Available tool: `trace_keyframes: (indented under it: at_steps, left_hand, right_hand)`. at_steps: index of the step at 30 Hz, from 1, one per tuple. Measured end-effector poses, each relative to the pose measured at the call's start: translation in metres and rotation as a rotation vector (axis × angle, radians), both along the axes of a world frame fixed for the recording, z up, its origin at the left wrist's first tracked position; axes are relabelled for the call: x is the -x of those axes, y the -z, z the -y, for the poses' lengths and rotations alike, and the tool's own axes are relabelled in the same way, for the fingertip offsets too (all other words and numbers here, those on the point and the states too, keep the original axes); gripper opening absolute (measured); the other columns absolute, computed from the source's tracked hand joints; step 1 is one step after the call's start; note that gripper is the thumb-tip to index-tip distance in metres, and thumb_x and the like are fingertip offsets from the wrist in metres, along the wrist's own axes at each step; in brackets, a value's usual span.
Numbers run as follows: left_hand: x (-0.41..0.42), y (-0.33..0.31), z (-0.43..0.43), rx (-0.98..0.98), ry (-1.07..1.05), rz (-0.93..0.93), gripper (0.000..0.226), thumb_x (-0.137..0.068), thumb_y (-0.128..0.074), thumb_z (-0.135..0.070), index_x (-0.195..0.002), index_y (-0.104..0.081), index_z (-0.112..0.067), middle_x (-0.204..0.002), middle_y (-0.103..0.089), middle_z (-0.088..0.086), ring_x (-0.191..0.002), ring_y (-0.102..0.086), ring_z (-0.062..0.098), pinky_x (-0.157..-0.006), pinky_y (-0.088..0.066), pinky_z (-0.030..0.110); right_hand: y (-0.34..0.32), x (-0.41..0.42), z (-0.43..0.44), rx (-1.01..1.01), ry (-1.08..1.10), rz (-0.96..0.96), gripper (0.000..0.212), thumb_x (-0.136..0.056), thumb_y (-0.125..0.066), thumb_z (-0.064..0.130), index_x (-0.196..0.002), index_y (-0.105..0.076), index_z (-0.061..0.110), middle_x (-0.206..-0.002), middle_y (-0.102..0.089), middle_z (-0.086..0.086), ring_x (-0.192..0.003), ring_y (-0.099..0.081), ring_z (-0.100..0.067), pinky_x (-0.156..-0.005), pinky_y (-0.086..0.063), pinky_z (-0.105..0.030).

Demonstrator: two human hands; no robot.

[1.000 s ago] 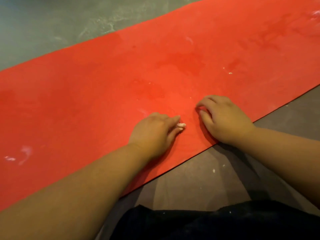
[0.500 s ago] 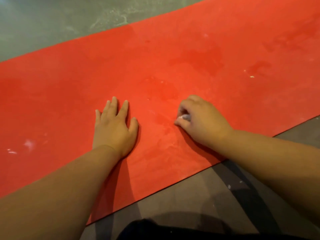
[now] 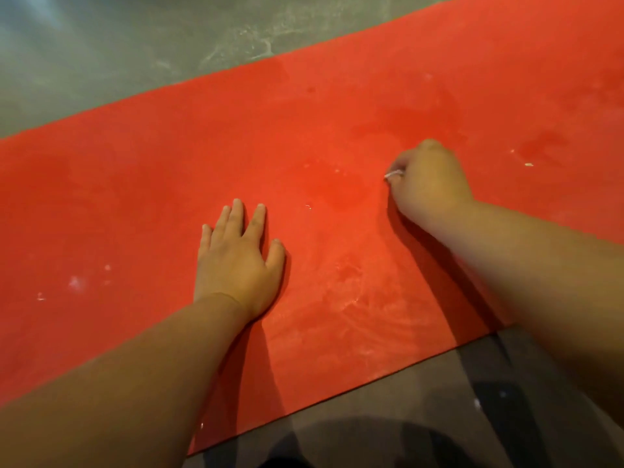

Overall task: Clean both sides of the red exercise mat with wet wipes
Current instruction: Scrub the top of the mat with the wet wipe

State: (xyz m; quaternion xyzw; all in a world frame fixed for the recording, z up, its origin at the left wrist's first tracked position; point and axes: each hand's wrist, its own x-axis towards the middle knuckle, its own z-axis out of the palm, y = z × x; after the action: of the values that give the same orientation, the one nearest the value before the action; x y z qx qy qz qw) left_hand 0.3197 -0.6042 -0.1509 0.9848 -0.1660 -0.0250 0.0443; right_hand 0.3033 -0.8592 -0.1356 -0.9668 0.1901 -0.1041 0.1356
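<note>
The red exercise mat (image 3: 337, 106) lies flat on the floor and runs diagonally across the whole view. Damp darker patches and pale smears mark its surface. My left hand (image 3: 236, 261) rests flat on the mat with its fingers straight and spread. My right hand (image 3: 429, 180) is farther out on the mat, fingers curled around a small balled-up wet wipe (image 3: 394, 173); only a thin white edge of the wipe shows at the fingertips.
Grey concrete floor (image 3: 135, 45) lies beyond the mat's far edge. Darker floor (image 3: 422, 400) with white specks borders the near edge. White crumbs (image 3: 76, 282) dot the mat at the left, and more crumbs (image 3: 528, 164) sit right of my right hand.
The wipe passed from my left hand to my right. My left hand slid left and flattened on the mat. My right hand moved farther out across the mat with the wipe.
</note>
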Motion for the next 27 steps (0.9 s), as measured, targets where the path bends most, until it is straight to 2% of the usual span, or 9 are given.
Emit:
trace_keyframes:
  at_steps: [3, 8, 10, 14, 16, 19, 22, 24, 27]
  left_hand:
    - [-0.002, 0.0, -0.001, 0.008, -0.003, -0.008, 0.069, -0.088, -0.021, -0.05, -0.152, -0.021, -0.026, -0.161, -0.009, 0.008, -0.148, -0.006, 0.022, -0.119, -0.002, 0.042]
    - [-0.002, 0.0, -0.001, 0.026, -0.001, -0.003, 0.074, -0.082, -0.017, -0.048, -0.152, -0.022, -0.026, -0.161, -0.01, 0.008, -0.148, -0.007, 0.023, -0.119, -0.004, 0.042]
    - [-0.001, -0.001, 0.0, 0.033, 0.001, -0.004, 0.071, -0.084, -0.018, -0.047, -0.152, -0.022, -0.026, -0.161, -0.011, 0.008, -0.148, -0.007, 0.022, -0.12, -0.004, 0.042]
    - [-0.003, 0.003, -0.001, 0.063, -0.008, -0.005, 0.056, -0.097, -0.03, -0.038, -0.152, -0.022, -0.028, -0.161, -0.01, 0.005, -0.148, -0.004, 0.02, -0.12, -0.002, 0.041]
    - [-0.004, 0.004, -0.001, 0.081, -0.017, 0.004, 0.056, -0.098, -0.033, -0.035, -0.152, -0.022, -0.027, -0.161, -0.01, 0.005, -0.148, -0.003, 0.021, -0.12, -0.002, 0.041]
    - [-0.007, 0.004, 0.0, 0.09, -0.04, 0.003, 0.058, -0.097, -0.032, -0.037, -0.152, -0.021, -0.024, -0.161, -0.01, 0.008, -0.148, -0.005, 0.023, -0.12, -0.004, 0.041]
    - [-0.011, 0.004, 0.0, 0.13, -0.049, 0.03, 0.065, -0.087, -0.026, -0.043, -0.149, -0.033, -0.022, -0.158, -0.023, 0.01, -0.145, -0.019, 0.025, -0.119, -0.012, 0.042]
    - [-0.013, 0.006, -0.001, 0.195, -0.058, 0.106, 0.063, -0.083, -0.032, -0.039, -0.141, -0.047, -0.019, -0.149, -0.039, 0.013, -0.137, -0.035, 0.03, -0.115, -0.024, 0.043]
    - [-0.017, 0.008, -0.002, 0.244, -0.09, 0.163, 0.054, -0.082, -0.038, -0.034, -0.131, -0.058, -0.019, -0.138, -0.051, 0.011, -0.125, -0.045, 0.032, -0.106, -0.033, 0.04]
  right_hand:
    - [0.004, -0.004, -0.032, -0.061, 0.025, 0.041, 0.021, -0.087, -0.054, 0.014, -0.1, -0.07, 0.008, -0.105, -0.064, -0.018, -0.099, -0.059, -0.034, -0.082, -0.044, -0.035]
    - [-0.004, 0.01, -0.115, -0.173, -0.636, 0.005, 0.018, -0.085, -0.057, 0.019, -0.094, -0.071, 0.014, -0.098, -0.066, -0.009, -0.097, -0.059, -0.027, -0.083, -0.043, -0.035]
    - [-0.003, -0.007, -0.077, -0.136, -0.519, 0.025, 0.019, -0.086, -0.06, 0.022, -0.096, -0.074, 0.014, -0.098, -0.066, -0.011, -0.099, -0.058, -0.028, -0.083, -0.04, -0.033]
    - [-0.001, -0.024, 0.002, -0.14, 0.082, 0.073, 0.021, -0.087, -0.058, 0.017, -0.099, -0.073, 0.011, -0.104, -0.069, -0.017, -0.101, -0.061, -0.032, -0.08, -0.042, -0.033]
    - [0.003, -0.025, -0.018, -0.107, 0.052, 0.089, 0.023, -0.086, -0.054, 0.014, -0.099, -0.073, 0.011, -0.105, -0.067, -0.018, -0.101, -0.06, -0.033, -0.081, -0.042, -0.034]
    - [0.001, -0.016, -0.084, -0.133, -0.28, 0.07, 0.024, -0.085, -0.053, 0.018, -0.097, -0.073, 0.014, -0.103, -0.067, -0.013, -0.101, -0.06, -0.029, -0.085, -0.042, -0.032]
    - [-0.007, -0.013, -0.122, -0.147, -0.543, -0.014, 0.023, -0.083, -0.055, 0.019, -0.095, -0.074, 0.016, -0.102, -0.068, -0.009, -0.1, -0.06, -0.026, -0.084, -0.044, -0.031]
    - [-0.009, -0.022, -0.104, -0.14, -0.524, -0.044, 0.022, -0.084, -0.057, 0.019, -0.096, -0.074, 0.017, -0.103, -0.07, -0.009, -0.101, -0.061, -0.026, -0.084, -0.044, -0.03]
    - [-0.008, -0.052, -0.037, -0.026, -0.194, -0.054, 0.025, -0.087, -0.056, 0.015, -0.102, -0.073, 0.008, -0.108, -0.069, -0.017, -0.106, -0.061, -0.031, -0.087, -0.046, -0.033]
